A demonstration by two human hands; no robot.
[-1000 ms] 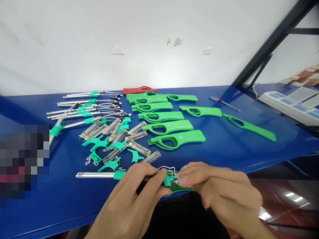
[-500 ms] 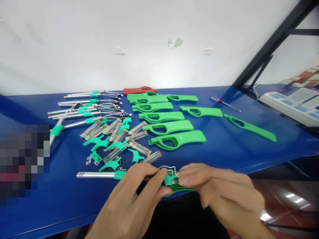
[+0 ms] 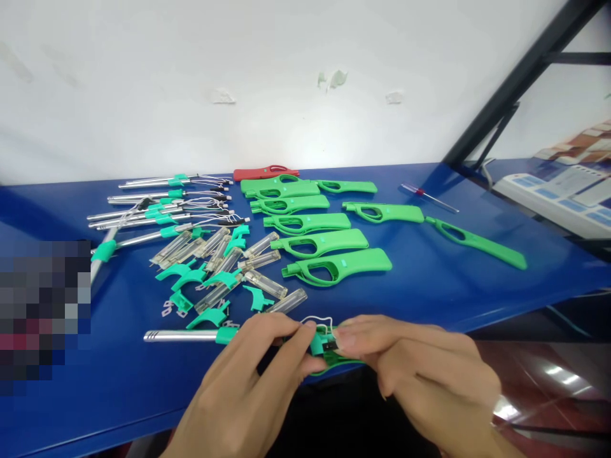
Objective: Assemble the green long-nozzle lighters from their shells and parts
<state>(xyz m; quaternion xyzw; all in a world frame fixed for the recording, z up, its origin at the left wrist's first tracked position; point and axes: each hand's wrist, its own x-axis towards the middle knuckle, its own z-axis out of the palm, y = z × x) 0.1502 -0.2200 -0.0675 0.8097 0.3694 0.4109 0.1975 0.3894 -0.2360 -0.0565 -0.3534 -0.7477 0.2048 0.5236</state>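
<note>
Near the table's front edge I hold a partly assembled long-necked lighter with a green handle shell (image 3: 337,364) and a silver metal tube (image 3: 181,336) pointing left. My left hand (image 3: 258,375) is closed around its middle, thumb and fingers beside the teal trigger (image 3: 317,344). My right hand (image 3: 420,362) pinches the handle part, thumb and fingertips against a small dark piece (image 3: 329,346) next to the trigger. A white wire (image 3: 319,318) loops up between both hands. My fingers hide much of the shell's inside.
Clear fuel tanks (image 3: 265,284) and teal triggers (image 3: 210,315) lie behind my left hand. Wired metal tubes (image 3: 138,215) rest at the left, several green handle shells (image 3: 363,261) in the middle. A red shell (image 3: 265,173) and a screwdriver (image 3: 429,197) lie farther back.
The view has shifted slightly, moving everything a little left. My right thumb has shifted at the trigger, where a dark piece now shows instead of a shiny metal one. Both hands keep their hold.
</note>
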